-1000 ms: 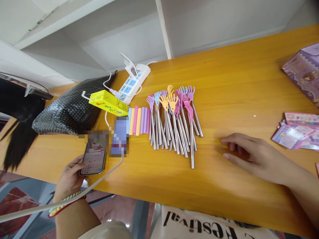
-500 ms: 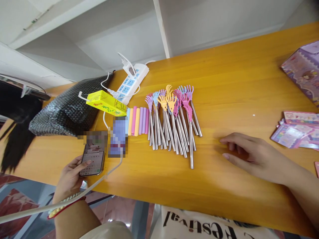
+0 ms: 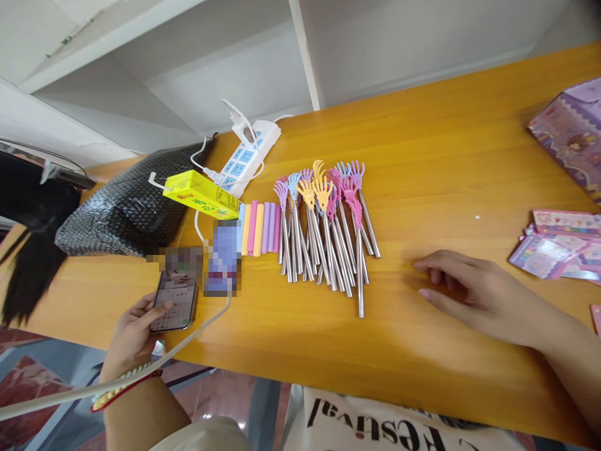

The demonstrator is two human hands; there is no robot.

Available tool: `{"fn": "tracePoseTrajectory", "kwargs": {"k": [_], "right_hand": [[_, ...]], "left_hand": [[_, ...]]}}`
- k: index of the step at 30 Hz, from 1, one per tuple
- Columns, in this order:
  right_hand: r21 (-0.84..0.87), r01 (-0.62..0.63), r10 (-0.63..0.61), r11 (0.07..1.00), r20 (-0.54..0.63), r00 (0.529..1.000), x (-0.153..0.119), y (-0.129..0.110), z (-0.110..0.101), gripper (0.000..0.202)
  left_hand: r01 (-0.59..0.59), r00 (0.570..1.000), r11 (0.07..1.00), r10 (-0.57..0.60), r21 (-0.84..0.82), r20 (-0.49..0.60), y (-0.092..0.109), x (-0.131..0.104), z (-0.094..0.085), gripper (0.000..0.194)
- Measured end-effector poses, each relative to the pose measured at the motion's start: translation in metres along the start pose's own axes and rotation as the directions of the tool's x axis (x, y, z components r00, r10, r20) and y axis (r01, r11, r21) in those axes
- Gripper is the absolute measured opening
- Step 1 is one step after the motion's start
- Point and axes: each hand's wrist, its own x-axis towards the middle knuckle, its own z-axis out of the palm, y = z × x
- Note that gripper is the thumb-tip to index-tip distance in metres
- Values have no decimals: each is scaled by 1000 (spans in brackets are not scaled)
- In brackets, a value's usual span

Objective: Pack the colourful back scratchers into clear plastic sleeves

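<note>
My left hand (image 3: 136, 322) is wrapped round a smartphone (image 3: 174, 300) at the table's front left, its thumb lying on the lit screen. My right hand (image 3: 462, 291) rests on the wood at the right, fingers loosely curved and apart, holding nothing. Between the hands lies a pile of back scratchers (image 3: 323, 232) with silver metal shafts and hand-shaped heads in yellow, pink, purple and blue. Left of them is a row of coloured tubes (image 3: 260, 228). A second device (image 3: 223, 257), blurred by pixelation, lies beside the tubes with a white cable over it.
A white power strip (image 3: 251, 156) with plugs stands at the back, near a yellow carton (image 3: 201, 195) and a black bubble-wrap bag (image 3: 126, 200). Purple printed packets (image 3: 549, 254) and a purple box (image 3: 570, 134) lie at the right of the wooden table (image 3: 446, 156).
</note>
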Motion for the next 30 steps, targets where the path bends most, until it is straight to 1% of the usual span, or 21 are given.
{"fn": "tracePoseTrajectory", "kwargs": {"k": [4, 5, 7, 10, 13, 17, 20, 24, 30], "right_hand": [[-10, 12, -12, 1000, 0, 1000, 0, 1, 0, 33], [-12, 14, -14, 1000, 0, 1000, 0, 1, 0, 34], [-14, 14, -14, 1000, -3, 1000, 0, 1, 1, 33], [-8, 9, -9, 1000, -5, 1000, 0, 1, 2, 33], [8, 5, -5, 1000, -2, 1000, 0, 2, 2, 35], [17, 0, 0, 1000, -10, 1000, 0, 4, 2, 35], [1, 5, -5, 1000, -14, 1000, 0, 3, 2, 35], [0, -4, 4, 1000, -23, 1000, 0, 3, 3, 35], [-12, -1, 1, 1000, -5, 1000, -1, 4, 3, 34]], "left_hand": [[-7, 1000, 1000, 6, -29, -26, 7, -6, 6, 48], [-12, 999, 999, 11, -37, -33, 8, -8, 7, 49], [-16, 1000, 999, 15, -37, -25, 9, -9, 5, 61], [-12, 997, 1000, 12, 3, 71, 6, -9, -1, 85], [-49, 986, 997, 39, 57, 163, 2, -8, -10, 96], [-96, 974, 984, 62, 149, 220, -2, -7, -14, 99], [-130, 969, 970, 81, 205, 235, -1, -9, -11, 97], [-173, 960, 949, 103, 264, 260, 3, -11, -4, 90], [-176, 956, 934, 87, 312, 279, 4, -11, -1, 88]]}}
